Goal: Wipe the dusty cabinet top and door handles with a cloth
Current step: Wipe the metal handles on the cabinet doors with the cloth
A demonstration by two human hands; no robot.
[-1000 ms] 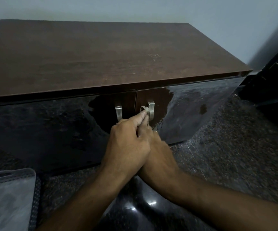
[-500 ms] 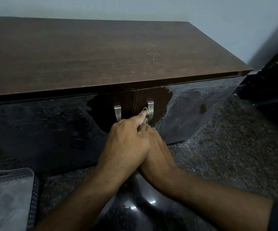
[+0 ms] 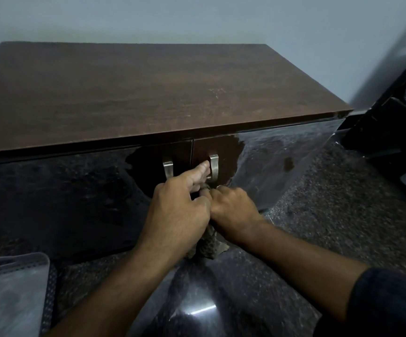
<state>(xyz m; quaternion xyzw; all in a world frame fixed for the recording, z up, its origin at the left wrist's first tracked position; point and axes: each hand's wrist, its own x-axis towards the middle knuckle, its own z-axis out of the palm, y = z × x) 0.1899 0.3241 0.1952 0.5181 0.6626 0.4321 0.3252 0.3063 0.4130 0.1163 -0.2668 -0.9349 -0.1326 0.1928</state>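
The low cabinet has a brown wooden top (image 3: 148, 93) and glossy dark doors (image 3: 51, 195). Two small metal handles sit at the door seam, the left handle (image 3: 168, 169) and the right handle (image 3: 214, 166). My left hand (image 3: 180, 210) stretches its index finger onto the right handle while its other fingers curl. My right hand (image 3: 233, 210) is a fist just right of it, gripping a brownish cloth (image 3: 208, 246). The cloth bunches between both hands and hangs below the wrists. How much of it my left hand holds is hidden.
A grey padded mat (image 3: 9, 295) lies on the floor at lower left. A black frame-like object (image 3: 391, 113) stands against the wall right of the cabinet. Speckled dark stone floor (image 3: 343, 215) spreads to the right.
My right hand has slid out from under the left to its right side. The cloth has dropped from the fingertip at the right handle and now hangs below the hands.
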